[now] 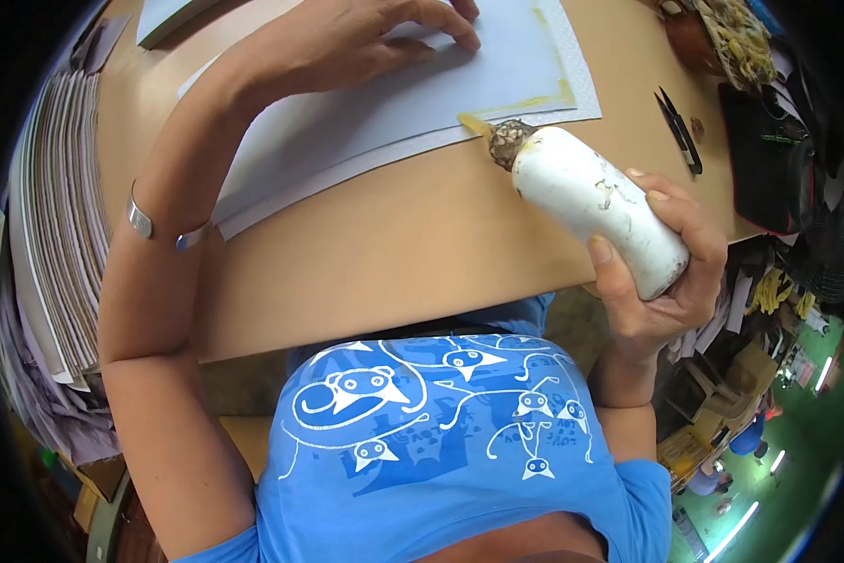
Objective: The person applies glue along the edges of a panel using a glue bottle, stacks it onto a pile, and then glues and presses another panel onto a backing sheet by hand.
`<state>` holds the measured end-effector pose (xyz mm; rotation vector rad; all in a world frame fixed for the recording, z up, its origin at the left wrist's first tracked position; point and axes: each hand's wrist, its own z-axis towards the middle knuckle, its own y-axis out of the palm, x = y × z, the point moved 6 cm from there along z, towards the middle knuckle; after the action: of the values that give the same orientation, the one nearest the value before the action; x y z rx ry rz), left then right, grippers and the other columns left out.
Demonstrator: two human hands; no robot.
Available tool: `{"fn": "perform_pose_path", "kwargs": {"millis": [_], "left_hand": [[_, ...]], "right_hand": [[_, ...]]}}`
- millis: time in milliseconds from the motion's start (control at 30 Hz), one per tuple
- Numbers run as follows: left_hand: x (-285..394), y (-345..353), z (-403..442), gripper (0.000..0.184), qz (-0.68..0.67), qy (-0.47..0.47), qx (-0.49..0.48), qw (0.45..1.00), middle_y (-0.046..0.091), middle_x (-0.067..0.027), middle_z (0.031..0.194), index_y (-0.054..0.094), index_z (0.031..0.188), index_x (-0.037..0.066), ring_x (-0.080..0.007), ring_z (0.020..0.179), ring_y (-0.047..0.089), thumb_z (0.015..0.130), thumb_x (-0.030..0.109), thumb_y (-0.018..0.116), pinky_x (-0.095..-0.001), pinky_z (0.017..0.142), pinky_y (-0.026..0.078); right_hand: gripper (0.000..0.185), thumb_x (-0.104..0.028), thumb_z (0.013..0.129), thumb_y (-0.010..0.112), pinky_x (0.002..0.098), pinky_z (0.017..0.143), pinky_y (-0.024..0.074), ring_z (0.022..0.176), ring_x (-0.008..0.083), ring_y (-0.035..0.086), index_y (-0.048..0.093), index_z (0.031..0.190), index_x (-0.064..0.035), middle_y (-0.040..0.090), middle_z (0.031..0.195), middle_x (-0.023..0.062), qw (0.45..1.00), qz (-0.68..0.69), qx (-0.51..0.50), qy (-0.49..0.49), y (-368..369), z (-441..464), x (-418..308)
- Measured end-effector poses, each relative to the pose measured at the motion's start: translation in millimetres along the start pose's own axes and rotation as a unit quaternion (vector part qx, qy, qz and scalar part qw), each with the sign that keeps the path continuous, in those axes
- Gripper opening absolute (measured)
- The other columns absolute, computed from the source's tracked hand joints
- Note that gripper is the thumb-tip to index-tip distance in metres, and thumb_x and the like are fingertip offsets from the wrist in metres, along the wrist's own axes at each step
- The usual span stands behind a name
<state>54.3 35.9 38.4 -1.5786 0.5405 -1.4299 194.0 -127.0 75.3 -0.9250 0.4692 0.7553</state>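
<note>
My right hand (pixel 671 258) is wrapped round a white squeeze bottle (pixel 600 202) with a crusted brown neck and a yellowish nozzle. The bottle is tilted, and its tip points at the near right edge of the sheets. A pale blue-white sheet (pixel 347 127) lies on a slightly larger white textured sheet (pixel 582 84). Yellowish glue (pixel 544 100) runs along the right part of the upper sheet's border. My left hand (pixel 413 33) rests on the upper sheet with its fingers apart and nothing in them.
On the left stands a tall stack of sheets (pixel 61 216). A white block (pixel 173 19) lies at the back left. Black snips (pixel 678 131), a glue-crusted brown pot (pixel 694 38) and a dark mat (pixel 765 159) are on the right. People (pixel 713 479) appear far off, lower right.
</note>
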Motion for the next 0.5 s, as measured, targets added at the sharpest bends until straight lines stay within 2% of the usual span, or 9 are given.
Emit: {"fn": "perform_pose_path", "kwargs": {"millis": [133,267,400,500], "left_hand": [[-4,1,-2,0.026,-0.001,0.003,-0.016,1.0,0.048,-0.0067,0.115,0.059,0.101,0.012,-0.0254,0.108,0.04,0.075,0.009,0.058,-0.0372,0.094,0.033],[2,-3,-7,0.027,0.06,0.026,-0.013,0.998,0.046,-0.0055,0.117,0.058,0.105,0.015,-0.0258,0.109,0.039,0.078,0.017,0.057,-0.0397,0.094,0.032],[-6,6,-4,0.029,0.119,0.047,0.015,0.992,0.045,-0.0045,0.119,0.056,0.108,0.017,-0.0262,0.11,0.039,0.08,0.025,0.054,-0.0415,0.093,0.031],[-10,12,9,0.03,0.129,0.068,0.043,0.988,0.045,-0.0041,0.119,0.055,0.109,0.018,-0.0266,0.11,0.039,0.081,0.027,0.054,-0.0418,0.093,0.031]], "right_hand": [[0.046,0.001,0.058,0.069,0.0333,0.072,0.048,0.083,0.0277,0.058,0.047,0.098,-0.0008,0.057,0.09,0.0195,1.0,0.002,-0.014,-0.006,13,3,-12],[0.047,0.002,0.058,0.069,0.0334,0.072,0.0487,0.083,0.028,0.059,0.047,0.099,-0.0005,0.057,0.089,0.0189,0.999,0.033,-0.035,-0.021,26,1,-18],[0.043,0.002,0.06,0.066,0.0352,0.076,0.0469,0.085,0.0273,0.057,0.046,0.098,-0.0003,0.055,0.091,0.0172,0.997,0.063,0.0,0.039,18,0,-1],[0.04,0.001,0.062,0.064,0.036,0.079,0.0451,0.089,0.0262,0.056,0.045,0.098,0.0002,0.054,0.093,0.0176,0.99,0.092,0.069,0.084,3,-3,11]]}}
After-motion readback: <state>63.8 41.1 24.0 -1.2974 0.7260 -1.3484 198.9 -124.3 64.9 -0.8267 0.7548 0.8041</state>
